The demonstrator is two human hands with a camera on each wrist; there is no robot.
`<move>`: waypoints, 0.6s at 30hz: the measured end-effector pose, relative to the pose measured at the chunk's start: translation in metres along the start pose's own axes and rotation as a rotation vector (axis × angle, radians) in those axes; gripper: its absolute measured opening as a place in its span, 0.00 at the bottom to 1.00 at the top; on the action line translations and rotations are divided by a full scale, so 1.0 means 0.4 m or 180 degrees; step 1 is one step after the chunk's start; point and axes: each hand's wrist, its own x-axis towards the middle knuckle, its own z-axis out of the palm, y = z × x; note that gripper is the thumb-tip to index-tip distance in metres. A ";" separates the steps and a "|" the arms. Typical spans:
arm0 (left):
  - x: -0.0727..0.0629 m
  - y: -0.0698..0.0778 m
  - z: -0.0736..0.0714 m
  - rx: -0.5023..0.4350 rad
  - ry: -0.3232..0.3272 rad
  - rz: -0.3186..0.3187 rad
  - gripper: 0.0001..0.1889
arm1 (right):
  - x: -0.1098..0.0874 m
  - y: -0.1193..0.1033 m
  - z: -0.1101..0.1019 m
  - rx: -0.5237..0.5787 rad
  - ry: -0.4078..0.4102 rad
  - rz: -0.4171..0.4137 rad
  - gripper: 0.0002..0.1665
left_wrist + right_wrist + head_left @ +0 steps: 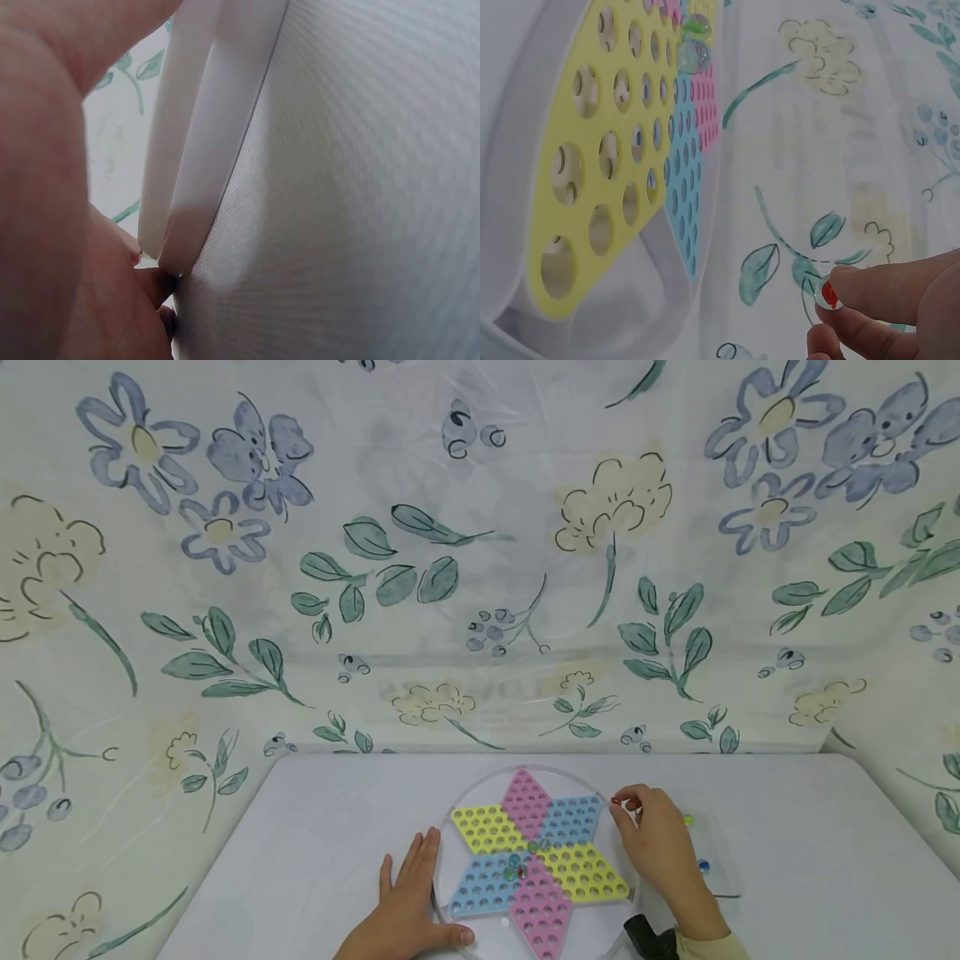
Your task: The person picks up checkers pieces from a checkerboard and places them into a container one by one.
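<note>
A round Chinese checkers board (pixel 587 872) with a star of pink, yellow and blue points lies on the white table. My left hand (pixel 401 902) rests along the board's left rim, fingers straight and thumb at its near edge; the left wrist view shows the white rim (pixel 199 142) beside the fingers. Off the board's right side, my right hand (pixel 660 835) pinches a clear marble with a red core (pixel 829 292) between thumb and fingertip. Several marbles sit near the star's centre, among them a greenish one (pixel 532 847) and a clear one (pixel 694 56).
Right of the board, a clear flat tray (pixel 723 852) lies partly behind the right forearm, with a yellow-green marble (pixel 688 820) and a blue marble (pixel 703 866) on it. A black wrist camera (pixel 648 935) shows at the right sleeve. Behind the table hangs a flowered cloth (pixel 495 560).
</note>
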 end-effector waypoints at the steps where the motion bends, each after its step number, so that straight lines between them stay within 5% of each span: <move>1: 0.000 0.000 -0.001 0.0001 0.0003 0.0002 0.73 | 0.000 0.001 -0.002 -0.0006 0.0006 0.0006 0.11; 18: -0.001 -0.003 0.001 0.0039 0.0031 0.0023 0.73 | 0.009 0.030 -0.023 -0.0033 0.0024 0.0158 0.14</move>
